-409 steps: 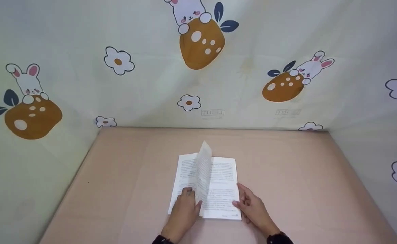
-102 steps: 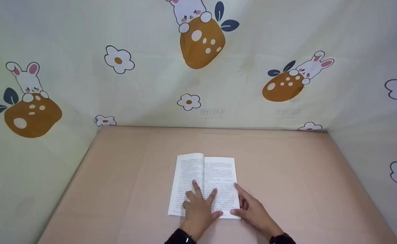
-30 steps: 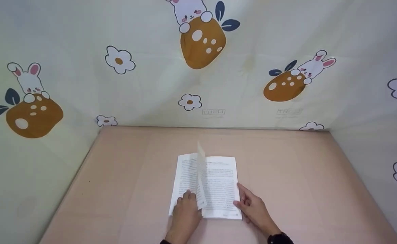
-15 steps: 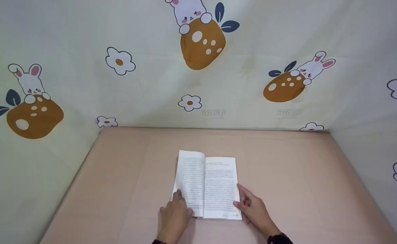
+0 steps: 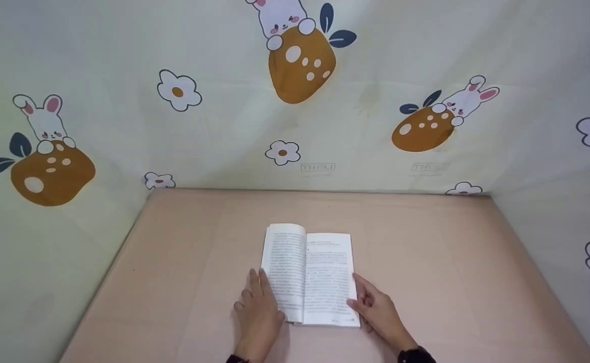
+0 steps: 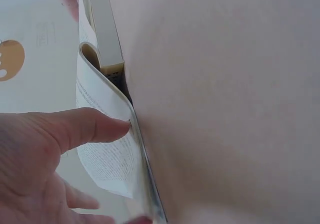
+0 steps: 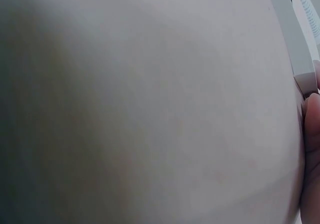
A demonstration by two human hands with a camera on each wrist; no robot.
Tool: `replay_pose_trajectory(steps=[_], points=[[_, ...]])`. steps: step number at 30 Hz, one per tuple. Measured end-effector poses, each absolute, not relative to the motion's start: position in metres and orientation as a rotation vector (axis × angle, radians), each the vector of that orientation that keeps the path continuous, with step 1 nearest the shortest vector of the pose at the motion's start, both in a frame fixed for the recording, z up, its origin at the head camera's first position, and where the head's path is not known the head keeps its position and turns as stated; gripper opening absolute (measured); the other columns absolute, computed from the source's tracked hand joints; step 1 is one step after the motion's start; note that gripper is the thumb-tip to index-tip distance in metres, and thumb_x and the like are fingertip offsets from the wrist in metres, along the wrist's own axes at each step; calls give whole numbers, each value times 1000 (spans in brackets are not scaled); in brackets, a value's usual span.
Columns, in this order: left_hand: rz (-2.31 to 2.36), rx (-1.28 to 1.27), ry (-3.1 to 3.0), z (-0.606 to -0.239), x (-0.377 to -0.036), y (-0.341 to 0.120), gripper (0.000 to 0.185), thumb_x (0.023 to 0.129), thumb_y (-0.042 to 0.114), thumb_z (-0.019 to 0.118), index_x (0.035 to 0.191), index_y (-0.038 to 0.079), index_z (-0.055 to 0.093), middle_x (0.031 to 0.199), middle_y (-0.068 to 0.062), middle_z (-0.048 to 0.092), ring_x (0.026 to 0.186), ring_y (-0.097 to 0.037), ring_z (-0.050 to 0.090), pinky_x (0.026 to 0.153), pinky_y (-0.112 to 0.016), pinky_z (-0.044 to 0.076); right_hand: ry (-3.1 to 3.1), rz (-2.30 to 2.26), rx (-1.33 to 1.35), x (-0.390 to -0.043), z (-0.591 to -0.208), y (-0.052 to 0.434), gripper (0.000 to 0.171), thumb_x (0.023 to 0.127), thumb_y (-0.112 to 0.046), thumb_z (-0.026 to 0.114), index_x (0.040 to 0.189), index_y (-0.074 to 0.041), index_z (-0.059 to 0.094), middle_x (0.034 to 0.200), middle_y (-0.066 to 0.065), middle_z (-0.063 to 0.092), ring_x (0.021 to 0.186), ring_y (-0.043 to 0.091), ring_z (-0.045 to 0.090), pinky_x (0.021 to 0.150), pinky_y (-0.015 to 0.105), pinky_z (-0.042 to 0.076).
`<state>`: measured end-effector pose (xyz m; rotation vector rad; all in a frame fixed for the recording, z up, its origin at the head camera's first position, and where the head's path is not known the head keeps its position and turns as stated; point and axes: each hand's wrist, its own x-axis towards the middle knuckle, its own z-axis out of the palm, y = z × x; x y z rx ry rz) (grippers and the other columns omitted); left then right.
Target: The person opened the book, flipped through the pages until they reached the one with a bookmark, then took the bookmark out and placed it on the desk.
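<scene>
Curtain [image 5: 375, 91]: pale cloth printed with rabbits, brown spotted shapes and flowers; it closes off the table at 9, 12 and 3 o'clock.
Table [image 5: 425, 252]: pinkish-tan top, bare apart from the book and the 2 hands.
Book [image 5: 307, 275]: lies open near the table's 6 o'clock edge, text pages up, spine running from 12 to 6 o'clock. In the left wrist view the book [image 6: 107, 149] has its top left page arched above the stack beneath it.
Left hand [image 5: 257, 312]: at the book's 8 o'clock corner, palm down, fingers straight and pointing to 12 o'clock along the page's outer edge. In the left wrist view the left hand [image 6: 45, 154] has its thumb tip on the rim of the arched page; nothing is gripped.
Right hand [image 5: 378, 310]: at the book's 4 o'clock corner, fingers loosely bent, thumb and fingertips touching the right page's edge. The right wrist view shows only a fingertip against the book [image 7: 292, 44].
</scene>
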<state>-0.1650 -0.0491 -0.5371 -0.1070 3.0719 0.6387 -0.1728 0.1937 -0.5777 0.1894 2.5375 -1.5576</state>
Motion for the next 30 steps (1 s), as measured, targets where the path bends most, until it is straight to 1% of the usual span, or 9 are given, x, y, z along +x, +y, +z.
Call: replay_pose_trajectory(steps=[5, 8, 11, 18, 20, 22, 25, 28, 30], points=[[544, 262, 3129, -541, -165, -42, 79, 72, -12, 62, 143, 6, 34, 153, -16, 22, 131, -40, 32, 94, -52, 39, 2537, -1563, 200, -173, -577, 194, 69, 80, -29, 72, 140, -13, 42, 75, 0, 48, 47, 8, 41, 37, 19, 38], [504, 476, 3081, -544, -165, -40, 79, 73, -14, 60, 144, 4, 30, 154, -14, 20, 135, -38, 28, 102, -51, 37, 2531, -1571, 196, -173, -577, 194, 70, 80, -29, 72, 140, -13, 42, 75, 0, 48, 46, 8, 40, 37, 19, 38], [450, 569, 3055, -545, -165, -39, 76, 76, -14, 59, 144, -1, 27, 153, -16, 20, 135, -37, 29, 104, -47, 36, 2525, -1574, 191, -173, -577, 194, 70, 80, -30, 72, 141, -12, 41, 75, 0, 48, 46, 7, 40, 37, 18, 38], [497, 530, 3029, -543, -165, -34, 61, 82, -12, 52, 139, -10, 31, 149, -25, 26, 135, -37, 30, 107, -43, 34, 2523, -1565, 186, -173, -577, 194, 74, 79, -34, 72, 141, -10, 39, 76, 0, 49, 48, 7, 40, 37, 16, 35], [570, 472, 3002, -543, -166, -30, 55, 89, -2, 51, 139, -12, 31, 148, -27, 26, 136, -38, 28, 109, -45, 31, 2530, -1564, 178, -174, -577, 195, 74, 79, -35, 72, 141, -9, 40, 76, 0, 48, 48, 7, 39, 37, 16, 35], [619, 432, 2981, -543, -166, -26, 57, 94, 15, 51, 138, -13, 29, 148, -29, 24, 136, -41, 27, 110, -46, 29, 2532, -1569, 164, -173, -577, 195, 74, 79, -35, 71, 141, -8, 40, 76, 0, 48, 47, 6, 39, 37, 16, 35], [635, 405, 2973, -545, -166, -21, 82, 88, 41, 57, 138, -15, 27, 146, -34, 22, 135, -45, 26, 110, -48, 28, 2531, -1574, 149, -173, -578, 196, 72, 80, -34, 71, 141, -9, 40, 75, 0, 48, 46, 6, 38, 37, 16, 35], [612, 420, 3007, -546, -165, -17, 90, 81, 45, 65, 141, -9, 26, 147, -33, 21, 131, -51, 29, 105, -52, 34, 2526, -1578, 142, -173, -578, 196, 71, 81, -32, 71, 141, -10, 40, 76, 0, 48, 45, 6, 38, 37, 16, 35], [569, 453, 3041, -546, -164, -14, 84, 81, 41, 67, 143, -1, 30, 148, -29, 22, 126, -56, 31, 98, -57, 38, 2525, -1577, 149, -173, -578, 196, 70, 81, -31, 71, 141, -10, 40, 75, 0, 48, 45, 6, 38, 37, 16, 35]])
